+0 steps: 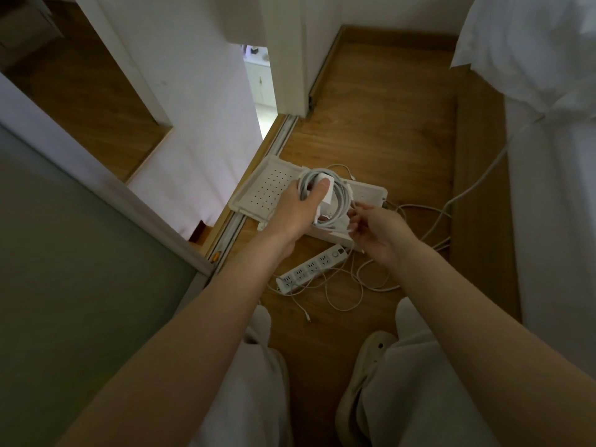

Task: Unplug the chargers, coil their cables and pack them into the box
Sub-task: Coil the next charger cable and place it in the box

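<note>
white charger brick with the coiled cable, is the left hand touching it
Touching. The head view shows the left hand gripping the white charger brick together with its coiled white cable, the thumb pressed across the brick's face.

Only one view, worn on the head. Looks forward and steeply down, along both bare forearms, to the wooden floor (387, 130). Wide-angle, with walls and door frames leaning outward near the borders. Close to the work: left hand (292, 214) with the coiled cable (342, 195) and right hand (379, 235) in the middle, at arm's length. Beyond and below them, white box (371, 191) and power strip (311, 269). At the bottom edge, knees and one slipper (367, 359); at the right edge, white bedding (548, 108).
</note>
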A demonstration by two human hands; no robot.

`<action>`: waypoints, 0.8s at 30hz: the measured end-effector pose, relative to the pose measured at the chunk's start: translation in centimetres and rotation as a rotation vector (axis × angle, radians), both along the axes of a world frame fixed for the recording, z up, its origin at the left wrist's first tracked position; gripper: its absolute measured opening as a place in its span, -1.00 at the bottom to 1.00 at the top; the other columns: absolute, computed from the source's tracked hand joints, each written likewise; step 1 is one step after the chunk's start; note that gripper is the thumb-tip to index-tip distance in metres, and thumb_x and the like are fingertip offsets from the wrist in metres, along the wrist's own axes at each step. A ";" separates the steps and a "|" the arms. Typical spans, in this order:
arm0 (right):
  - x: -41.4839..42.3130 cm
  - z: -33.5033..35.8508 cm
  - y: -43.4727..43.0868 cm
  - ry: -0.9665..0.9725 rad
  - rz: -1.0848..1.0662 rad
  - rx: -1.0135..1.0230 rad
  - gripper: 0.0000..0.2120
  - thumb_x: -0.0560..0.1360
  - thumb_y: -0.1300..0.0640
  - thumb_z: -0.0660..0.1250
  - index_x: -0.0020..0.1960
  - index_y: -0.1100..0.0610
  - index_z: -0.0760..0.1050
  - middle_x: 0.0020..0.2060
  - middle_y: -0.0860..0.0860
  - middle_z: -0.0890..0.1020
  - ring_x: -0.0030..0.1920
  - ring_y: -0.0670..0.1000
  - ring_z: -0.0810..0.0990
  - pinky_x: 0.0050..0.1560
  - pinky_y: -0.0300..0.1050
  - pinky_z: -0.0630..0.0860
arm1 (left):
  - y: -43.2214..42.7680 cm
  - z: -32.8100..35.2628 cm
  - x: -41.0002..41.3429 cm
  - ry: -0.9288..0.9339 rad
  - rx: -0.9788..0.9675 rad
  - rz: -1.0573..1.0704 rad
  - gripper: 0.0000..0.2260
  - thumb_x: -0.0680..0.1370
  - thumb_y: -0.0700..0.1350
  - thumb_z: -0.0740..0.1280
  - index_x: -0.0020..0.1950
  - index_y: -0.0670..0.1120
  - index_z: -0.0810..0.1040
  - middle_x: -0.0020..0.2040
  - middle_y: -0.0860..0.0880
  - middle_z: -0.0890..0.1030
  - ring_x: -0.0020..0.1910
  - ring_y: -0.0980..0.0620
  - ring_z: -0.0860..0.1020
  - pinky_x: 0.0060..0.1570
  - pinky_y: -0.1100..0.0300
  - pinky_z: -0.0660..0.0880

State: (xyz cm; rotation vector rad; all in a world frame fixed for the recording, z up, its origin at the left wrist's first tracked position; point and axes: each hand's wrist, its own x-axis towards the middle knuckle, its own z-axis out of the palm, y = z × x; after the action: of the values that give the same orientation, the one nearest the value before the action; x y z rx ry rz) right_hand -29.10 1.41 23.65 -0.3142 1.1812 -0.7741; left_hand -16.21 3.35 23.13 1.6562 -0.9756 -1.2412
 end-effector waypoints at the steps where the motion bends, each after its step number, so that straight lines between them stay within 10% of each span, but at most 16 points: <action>1: 0.0 0.0 0.0 0.044 0.055 -0.040 -0.84 0.60 0.28 0.11 0.08 0.24 0.45 -0.28 0.05 0.48 -0.39 -0.13 0.37 -0.48 -0.36 0.39 | 0.0 0.0 0.1 0.017 -0.013 0.008 -0.65 0.58 0.09 0.24 0.29 -0.06 0.46 0.13 -0.11 0.60 0.01 -0.07 0.63 -0.04 -0.08 0.62; 10: -0.2 0.0 0.1 0.249 0.319 -0.189 -0.87 0.59 0.23 0.18 -0.07 0.16 0.49 -0.32 0.02 0.49 -0.40 -0.12 0.41 -0.47 -0.37 0.43 | 0.1 0.2 0.1 0.081 -0.011 0.125 -0.66 0.60 0.08 0.19 0.31 -0.05 0.42 0.12 -0.10 0.60 -0.03 -0.03 0.65 -0.04 0.02 0.62; 18: -0.7 -0.8 -0.2 -0.161 0.343 -0.035 -0.84 0.59 0.29 0.13 -0.04 0.19 0.48 -0.30 0.02 0.52 -0.40 -0.16 0.43 -0.47 -0.41 0.45 | 0.1 1.2 0.8 0.361 0.163 0.001 -0.66 0.63 0.02 0.17 0.25 -0.20 0.48 -0.05 -0.19 0.63 -0.27 0.00 0.62 -0.35 0.17 0.58; 24: -0.1 -1.2 0.3 0.020 0.326 -0.163 -0.81 0.57 0.33 0.15 0.11 0.26 0.49 -0.13 0.12 0.58 -0.22 -0.04 0.54 -0.26 -0.28 0.52 | 0.3 0.7 0.3 0.241 0.169 -0.082 -0.68 0.62 0.02 0.19 0.27 -0.15 0.46 0.03 -0.18 0.63 -0.16 -0.04 0.63 -0.29 0.14 0.61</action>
State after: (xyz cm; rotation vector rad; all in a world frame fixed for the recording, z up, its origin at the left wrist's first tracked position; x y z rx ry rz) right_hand -29.25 1.74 22.42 -0.6344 1.0525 -0.5822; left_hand -15.91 3.68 23.84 1.5599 -0.8154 -1.5746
